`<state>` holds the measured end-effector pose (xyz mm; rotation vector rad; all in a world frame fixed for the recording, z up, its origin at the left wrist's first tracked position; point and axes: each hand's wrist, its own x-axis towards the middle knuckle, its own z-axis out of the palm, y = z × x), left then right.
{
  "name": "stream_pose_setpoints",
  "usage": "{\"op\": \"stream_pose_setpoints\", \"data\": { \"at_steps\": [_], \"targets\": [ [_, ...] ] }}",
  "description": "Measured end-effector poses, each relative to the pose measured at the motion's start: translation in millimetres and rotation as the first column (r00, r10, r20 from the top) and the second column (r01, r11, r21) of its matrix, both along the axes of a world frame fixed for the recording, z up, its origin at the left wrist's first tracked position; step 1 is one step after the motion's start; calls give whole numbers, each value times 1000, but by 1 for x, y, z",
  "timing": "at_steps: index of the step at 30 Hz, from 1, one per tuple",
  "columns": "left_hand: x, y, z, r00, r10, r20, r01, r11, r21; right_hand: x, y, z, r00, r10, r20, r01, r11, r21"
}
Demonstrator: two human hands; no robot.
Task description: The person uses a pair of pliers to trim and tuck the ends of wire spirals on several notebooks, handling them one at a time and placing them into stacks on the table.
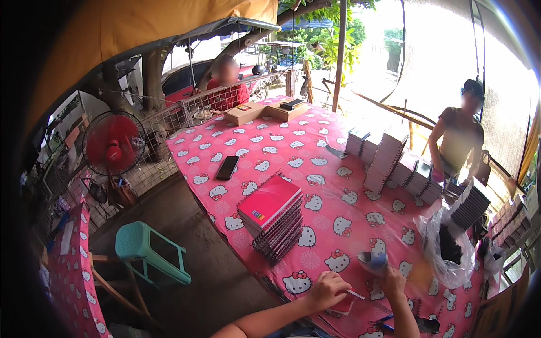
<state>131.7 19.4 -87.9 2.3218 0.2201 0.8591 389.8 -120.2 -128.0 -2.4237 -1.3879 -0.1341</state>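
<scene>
Near the table's front edge, my left hand (pixel 328 290) is closed, with a thin pale strip (pixel 355 294) showing at its fingertips. Just below it lies part of a pink-red notebook (pixel 342 307). My right hand (pixel 394 283) pinches a curled blue-and-white sheet (pixel 372 261), which stands up from the table. Between my forearms are a dark spiral binding wire (pixel 382 306) and a blue pen (pixel 385 322). Ahead of my left hand rises a stack of spiral notebooks (pixel 273 217) with a pink-red cover on top.
A clear plastic bag (pixel 451 253) with black contents sits at right, near several notebook stacks (pixel 386 160). A phone (pixel 227 168) and cardboard boxes (pixel 245 114) lie farther off on the pink tablecloth (pixel 315 163). Two people are beyond. A green stool (pixel 147 248) and a fan (pixel 114 149) stand left.
</scene>
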Motion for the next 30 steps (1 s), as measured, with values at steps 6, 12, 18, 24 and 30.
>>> {"op": "stream_pose_setpoints", "data": {
  "at_steps": [6,12,18,24,30],
  "targets": [
    [-2,1,2,999,-49,-19,48,996,-75,-19,-24,53,455,237,-859,63,953,296],
    [6,6,6,996,-77,-34,75,994,-79,-37,-27,70,216,366,-905,33,924,381],
    [-7,24,5,1000,9,12,-8,997,-74,-48,5,77,318,371,-872,-65,927,370],
    [-12,24,6,1000,-9,11,14,795,-606,-44,15,67,478,320,-818,-122,946,299],
    [-23,32,-12,997,-57,48,72,556,-828,-56,27,78,365,573,-734,-223,819,528]
  ]
}}
